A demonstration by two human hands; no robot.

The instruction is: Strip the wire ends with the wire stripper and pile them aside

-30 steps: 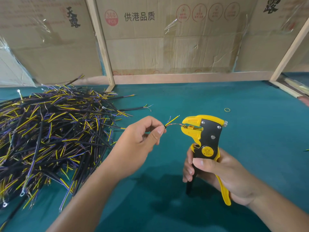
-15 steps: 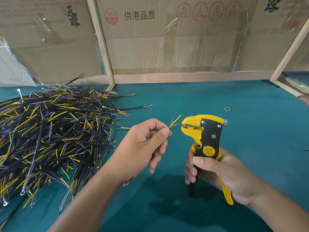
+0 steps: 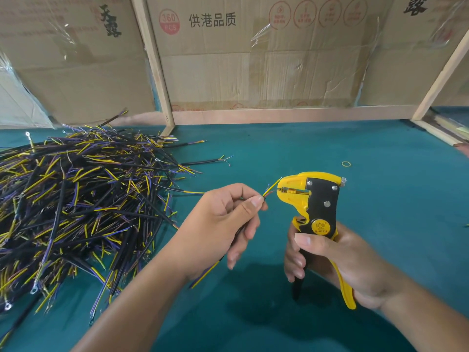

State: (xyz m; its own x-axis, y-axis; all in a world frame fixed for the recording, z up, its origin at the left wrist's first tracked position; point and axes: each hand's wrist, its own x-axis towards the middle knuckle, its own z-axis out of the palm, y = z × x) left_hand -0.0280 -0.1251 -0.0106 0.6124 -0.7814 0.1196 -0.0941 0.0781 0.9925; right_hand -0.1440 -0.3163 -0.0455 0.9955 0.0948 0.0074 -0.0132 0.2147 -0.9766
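- Heap of black wires (image 3: 76, 207) with yellow and purple cores sprawls on the green table (image 3: 380, 174).
- Left hand (image 3: 218, 229) pinches one wire (image 3: 270, 190), its frayed end at the stripper's mouth.
- Right hand (image 3: 337, 262) grasps the upright yellow-black wire stripper (image 3: 314, 199).
- Rubber band (image 3: 346, 163) lies beyond.

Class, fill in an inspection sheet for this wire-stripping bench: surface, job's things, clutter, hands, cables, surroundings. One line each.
Surface: teal table cover, no tears seen.
Job's things: yellow and black wire stripper held upright, nose towards the wire, whose fine cores reach the stripper's mouth.
Clutter: one small yellow rubber band lying beyond the stripper.
Hands: left hand pinches the wire between thumb and forefinger; right hand grips the stripper's handles.
Cables: large wire pile of black, yellow and purple leads at left, some with ring terminals.
Surroundings: cardboard panels in a wooden frame behind the table.
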